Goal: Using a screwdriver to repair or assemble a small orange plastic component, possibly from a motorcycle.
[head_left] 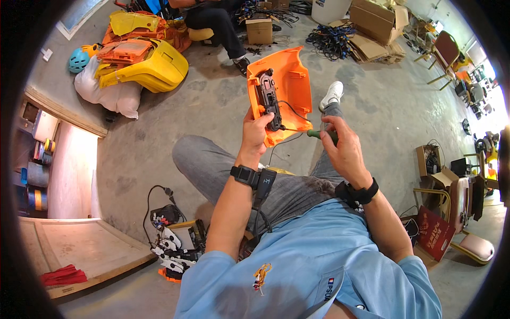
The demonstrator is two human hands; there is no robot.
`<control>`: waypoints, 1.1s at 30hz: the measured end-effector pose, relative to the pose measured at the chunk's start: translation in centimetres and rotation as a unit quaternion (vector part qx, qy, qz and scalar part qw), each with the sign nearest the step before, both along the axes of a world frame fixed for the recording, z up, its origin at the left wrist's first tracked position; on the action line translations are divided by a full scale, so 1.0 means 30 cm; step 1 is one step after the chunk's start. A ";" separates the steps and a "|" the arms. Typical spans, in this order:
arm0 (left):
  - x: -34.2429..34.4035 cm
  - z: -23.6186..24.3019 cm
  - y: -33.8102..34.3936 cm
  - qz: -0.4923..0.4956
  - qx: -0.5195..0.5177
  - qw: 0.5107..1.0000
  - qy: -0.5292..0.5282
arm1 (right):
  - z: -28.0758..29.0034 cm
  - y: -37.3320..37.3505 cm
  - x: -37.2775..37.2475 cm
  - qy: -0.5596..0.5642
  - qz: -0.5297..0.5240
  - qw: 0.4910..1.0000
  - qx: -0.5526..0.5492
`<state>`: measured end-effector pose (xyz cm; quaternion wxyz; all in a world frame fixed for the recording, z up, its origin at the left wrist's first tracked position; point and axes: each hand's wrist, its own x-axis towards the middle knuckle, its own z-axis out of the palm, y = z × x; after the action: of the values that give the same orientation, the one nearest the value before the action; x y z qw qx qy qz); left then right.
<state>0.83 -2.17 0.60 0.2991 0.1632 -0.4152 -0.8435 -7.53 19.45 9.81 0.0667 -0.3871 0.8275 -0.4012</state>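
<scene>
My left hand (pixel 255 130) grips the near left edge of an orange plastic cover (pixel 295 80), its thumb pressing a black lamp-like module (pixel 267 90) inside. A thin dark cable (pixel 289 108) runs from the module across the cover's inner face. In my right hand (pixel 342 146) is a screwdriver with a green handle (pixel 322 135), its fingers closed round the grip. The screwdriver's shaft points left, its tip at the module's near end. Whether the tip sits in a screw is too small to tell. The cover is held up above my knees, its hollow side facing me.
Yellow and orange plastic shells (pixel 154 66) lie at the far left beside a white sack (pixel 106 87). Another person's leg (pixel 218 29) reaches in behind the cover. Black cables (pixel 332 42) and cardboard boxes (pixel 374 21) stand further back. Black-and-white parts (pixel 172 244) lie by my left side.
</scene>
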 end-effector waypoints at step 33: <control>-0.026 -0.046 0.013 0.005 -0.102 0.995 0.019 | -0.012 0.006 -0.016 -0.018 0.007 0.998 -0.059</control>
<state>0.05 -1.78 -0.77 0.3262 0.1174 -0.4928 -0.7981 -8.00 19.64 9.44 0.0615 -0.3891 0.7982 -0.4557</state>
